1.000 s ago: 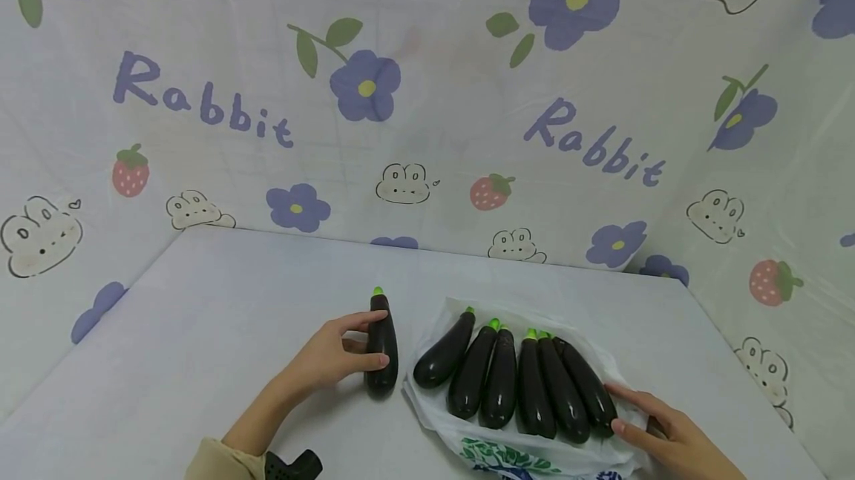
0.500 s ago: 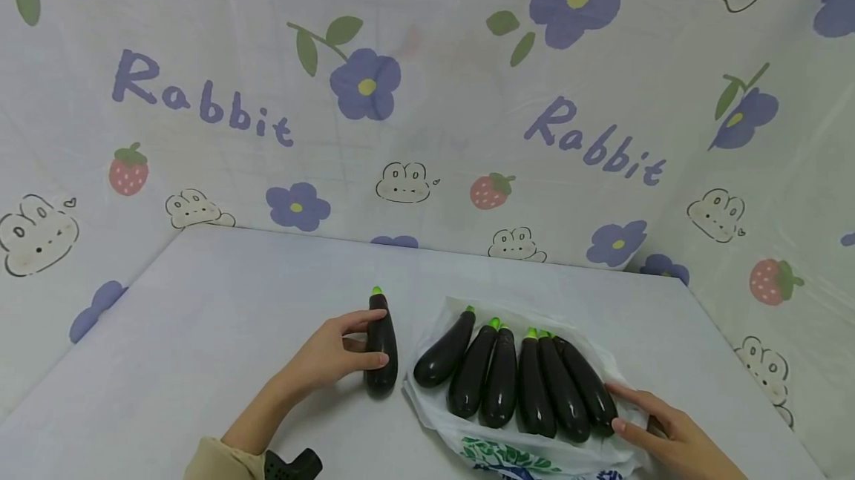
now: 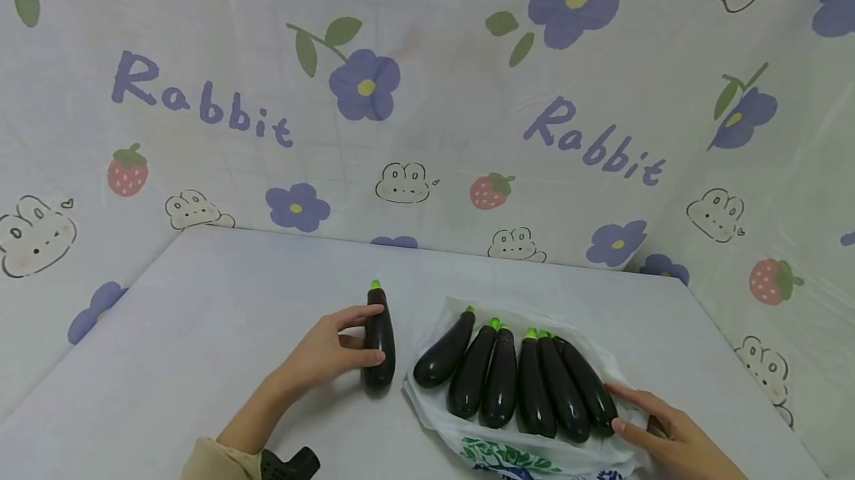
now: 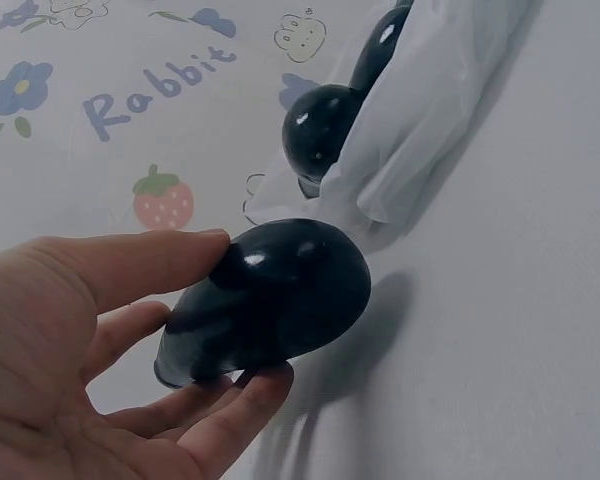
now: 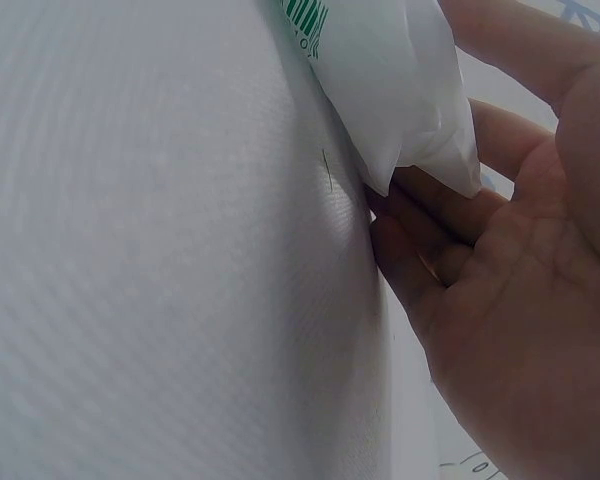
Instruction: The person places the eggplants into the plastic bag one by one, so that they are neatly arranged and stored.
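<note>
In the head view my left hand (image 3: 323, 352) grips one dark eggplant (image 3: 379, 343) from its left side, thumb and fingers around it. Its green stem end points away. The left wrist view has the rounded end of this eggplant (image 4: 280, 285) held off the white surface, a shadow below it. To the right, several eggplants (image 3: 501, 383) lie side by side on a white plastic bag (image 3: 461, 432). My right hand (image 3: 675, 432) holds the bag's right edge, its thumb and index finger beside the rightmost eggplant (image 3: 584, 383). In the right wrist view, curled fingers (image 5: 410, 255) are partly behind the plastic.
A white table (image 3: 220, 302) bears everything. Behind it hangs a printed curtain (image 3: 434, 94) with flowers, strawberries and rabbits. A black device (image 3: 294, 463) sits at the left wrist by the sleeve (image 3: 223, 460).
My left hand and its eggplant have moved slightly up and left in the head view. The right hand, the bag and the other eggplants stay as they were.
</note>
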Demonstrator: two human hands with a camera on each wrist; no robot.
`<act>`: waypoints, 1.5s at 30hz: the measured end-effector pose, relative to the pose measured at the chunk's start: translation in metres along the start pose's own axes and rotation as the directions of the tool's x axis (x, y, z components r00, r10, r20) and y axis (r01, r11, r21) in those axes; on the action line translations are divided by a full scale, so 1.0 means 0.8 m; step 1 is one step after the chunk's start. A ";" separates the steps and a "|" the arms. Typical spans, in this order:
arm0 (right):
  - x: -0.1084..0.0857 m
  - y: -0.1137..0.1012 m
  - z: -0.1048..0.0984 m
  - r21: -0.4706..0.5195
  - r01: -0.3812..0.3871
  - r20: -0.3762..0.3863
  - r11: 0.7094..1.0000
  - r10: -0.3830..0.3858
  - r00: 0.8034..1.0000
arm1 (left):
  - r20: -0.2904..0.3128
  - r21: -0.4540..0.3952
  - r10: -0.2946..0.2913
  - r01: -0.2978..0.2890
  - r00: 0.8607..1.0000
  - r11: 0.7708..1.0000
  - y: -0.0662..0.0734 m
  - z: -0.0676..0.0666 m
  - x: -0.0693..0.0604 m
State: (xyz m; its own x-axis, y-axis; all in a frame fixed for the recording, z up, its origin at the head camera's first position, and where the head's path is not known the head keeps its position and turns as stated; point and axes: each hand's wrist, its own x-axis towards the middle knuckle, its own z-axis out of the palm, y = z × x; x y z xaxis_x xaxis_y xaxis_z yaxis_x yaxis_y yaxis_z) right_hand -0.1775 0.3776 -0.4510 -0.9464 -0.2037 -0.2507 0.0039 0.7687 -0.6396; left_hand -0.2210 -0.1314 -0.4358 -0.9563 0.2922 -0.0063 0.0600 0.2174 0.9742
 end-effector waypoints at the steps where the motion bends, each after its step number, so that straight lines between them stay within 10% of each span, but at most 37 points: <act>1: 0.000 0.000 0.000 0.007 0.000 0.001 1.000 0.000 1.000 | -0.003 -0.002 -0.001 0.001 1.000 1.000 0.001 0.000 0.000; 45: -0.002 -0.002 0.000 0.041 0.012 0.011 0.999 -0.012 1.000 | 0.022 -0.081 -0.005 0.007 1.000 0.997 0.028 0.010 -0.006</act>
State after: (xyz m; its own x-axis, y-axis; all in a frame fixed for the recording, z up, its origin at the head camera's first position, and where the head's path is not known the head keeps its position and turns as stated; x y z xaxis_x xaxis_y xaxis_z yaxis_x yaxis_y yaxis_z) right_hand -0.1763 0.3770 -0.4497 -0.9427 -0.2197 -0.2510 0.0063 0.7407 -0.6718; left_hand -0.2127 -0.1206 -0.4155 -0.9502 0.3111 -0.0160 0.0302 0.1430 0.9893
